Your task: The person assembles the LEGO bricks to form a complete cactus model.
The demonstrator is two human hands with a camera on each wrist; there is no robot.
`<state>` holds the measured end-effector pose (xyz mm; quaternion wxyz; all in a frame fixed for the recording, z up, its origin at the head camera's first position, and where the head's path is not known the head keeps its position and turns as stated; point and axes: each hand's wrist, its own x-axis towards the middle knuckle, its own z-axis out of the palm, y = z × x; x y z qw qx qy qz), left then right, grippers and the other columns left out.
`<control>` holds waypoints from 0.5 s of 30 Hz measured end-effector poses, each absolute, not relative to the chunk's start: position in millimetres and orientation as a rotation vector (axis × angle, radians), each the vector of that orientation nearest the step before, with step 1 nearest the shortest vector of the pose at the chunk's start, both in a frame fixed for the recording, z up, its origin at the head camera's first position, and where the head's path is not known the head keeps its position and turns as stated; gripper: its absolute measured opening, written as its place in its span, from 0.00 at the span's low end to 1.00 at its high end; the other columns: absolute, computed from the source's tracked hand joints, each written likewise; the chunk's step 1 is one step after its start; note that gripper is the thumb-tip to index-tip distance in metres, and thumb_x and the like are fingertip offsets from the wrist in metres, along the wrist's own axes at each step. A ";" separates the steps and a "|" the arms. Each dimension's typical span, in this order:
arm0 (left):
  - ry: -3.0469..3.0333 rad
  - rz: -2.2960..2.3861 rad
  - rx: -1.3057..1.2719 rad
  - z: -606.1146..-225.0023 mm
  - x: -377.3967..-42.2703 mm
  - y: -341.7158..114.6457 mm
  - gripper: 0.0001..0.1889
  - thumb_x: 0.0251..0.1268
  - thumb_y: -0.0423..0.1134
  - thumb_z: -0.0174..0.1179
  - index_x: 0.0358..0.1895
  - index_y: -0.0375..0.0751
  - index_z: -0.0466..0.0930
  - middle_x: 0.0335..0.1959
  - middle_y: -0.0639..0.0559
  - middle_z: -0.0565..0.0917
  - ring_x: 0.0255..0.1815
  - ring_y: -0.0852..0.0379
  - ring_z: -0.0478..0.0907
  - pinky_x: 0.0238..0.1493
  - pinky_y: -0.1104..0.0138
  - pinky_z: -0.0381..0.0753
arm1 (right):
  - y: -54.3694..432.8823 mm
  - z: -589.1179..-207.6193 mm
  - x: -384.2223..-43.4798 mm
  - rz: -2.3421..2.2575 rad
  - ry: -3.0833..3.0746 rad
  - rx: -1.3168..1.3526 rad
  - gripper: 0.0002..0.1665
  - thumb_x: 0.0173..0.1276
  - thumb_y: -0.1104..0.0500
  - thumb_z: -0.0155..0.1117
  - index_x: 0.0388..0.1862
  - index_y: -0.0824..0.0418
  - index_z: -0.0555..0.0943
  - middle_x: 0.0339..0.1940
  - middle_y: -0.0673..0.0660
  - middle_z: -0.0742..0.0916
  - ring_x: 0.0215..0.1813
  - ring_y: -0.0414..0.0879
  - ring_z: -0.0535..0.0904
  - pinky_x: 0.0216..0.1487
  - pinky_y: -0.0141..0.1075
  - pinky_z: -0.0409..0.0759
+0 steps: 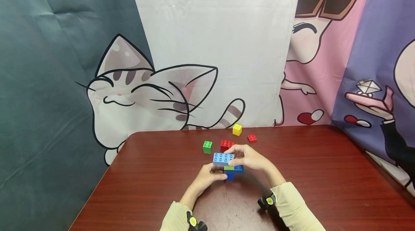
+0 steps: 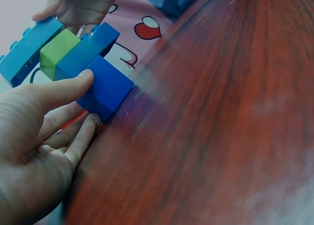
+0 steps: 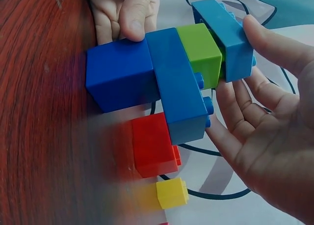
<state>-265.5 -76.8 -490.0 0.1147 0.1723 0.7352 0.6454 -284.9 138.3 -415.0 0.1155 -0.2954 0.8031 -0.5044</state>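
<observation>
While fingers (image 2: 82, 139) grip, bricks (image 2: 109, 84) stand stacked

The bricks (image 3: 120, 73) are smooth, faintly glossy plastic; the table (image 1: 324, 177) glossy, apparently wood; the backdrop (image 1: 210, 25) creased, matt cloth.

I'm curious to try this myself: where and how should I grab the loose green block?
Pinching the loose green block by its left and right sides, from above, looks best: it stands studs up, with a gap before the larger red block.
</observation>
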 end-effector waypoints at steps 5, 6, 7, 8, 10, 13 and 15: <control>2.159 1.886 0.515 -489.8 -265.7 -77.4 0.24 0.59 0.32 0.66 0.59 0.27 0.75 0.53 0.31 0.82 0.49 0.52 0.82 0.51 0.63 0.82 | 138.6 -413.3 -284.5 -1.473 2.353 -0.857 0.21 0.63 0.57 0.68 0.52 0.66 0.81 0.46 0.65 0.86 0.43 0.47 0.80 0.46 0.35 0.80; 2.158 1.886 0.515 -489.6 -265.6 -77.4 0.24 0.59 0.32 0.66 0.59 0.27 0.75 0.53 0.31 0.82 0.49 0.52 0.82 0.51 0.63 0.82 | 138.6 -413.5 -284.6 -1.471 2.354 -0.860 0.21 0.63 0.57 0.68 0.52 0.66 0.81 0.46 0.65 0.86 0.43 0.47 0.80 0.46 0.35 0.80; 2.158 1.885 0.514 -489.6 -265.4 -77.5 0.24 0.59 0.32 0.66 0.59 0.27 0.75 0.53 0.31 0.82 0.49 0.52 0.82 0.51 0.63 0.82 | 138.5 -413.8 -284.8 -1.472 2.354 -0.856 0.21 0.63 0.57 0.68 0.52 0.66 0.81 0.46 0.65 0.86 0.43 0.47 0.80 0.46 0.35 0.80; 2.159 1.886 0.513 -489.5 -265.4 -77.5 0.24 0.59 0.32 0.66 0.59 0.27 0.75 0.52 0.31 0.82 0.49 0.52 0.82 0.51 0.63 0.82 | 138.6 -414.1 -285.1 -1.471 2.354 -0.857 0.21 0.63 0.57 0.67 0.52 0.66 0.81 0.46 0.65 0.86 0.43 0.47 0.80 0.46 0.35 0.80; 2.159 1.889 0.514 -489.2 -265.2 -77.5 0.24 0.58 0.31 0.66 0.59 0.27 0.75 0.52 0.31 0.82 0.48 0.52 0.82 0.51 0.63 0.82 | 139.0 -414.8 -285.7 -1.470 2.351 -0.856 0.21 0.63 0.56 0.67 0.53 0.66 0.81 0.47 0.65 0.86 0.44 0.48 0.81 0.46 0.35 0.81; 2.161 1.891 0.514 -489.3 -265.1 -77.4 0.24 0.58 0.31 0.66 0.59 0.27 0.75 0.52 0.31 0.82 0.48 0.52 0.82 0.51 0.63 0.82 | 139.6 -415.4 -286.1 -1.471 2.347 -0.849 0.22 0.63 0.56 0.67 0.53 0.65 0.81 0.47 0.65 0.86 0.45 0.49 0.81 0.47 0.36 0.81; 2.157 1.892 0.513 -489.4 -265.1 -77.2 0.24 0.58 0.31 0.66 0.58 0.27 0.75 0.52 0.31 0.82 0.48 0.52 0.82 0.51 0.63 0.82 | 140.0 -415.8 -286.2 -1.472 2.346 -0.843 0.22 0.63 0.55 0.67 0.53 0.65 0.81 0.47 0.65 0.86 0.46 0.50 0.81 0.47 0.37 0.80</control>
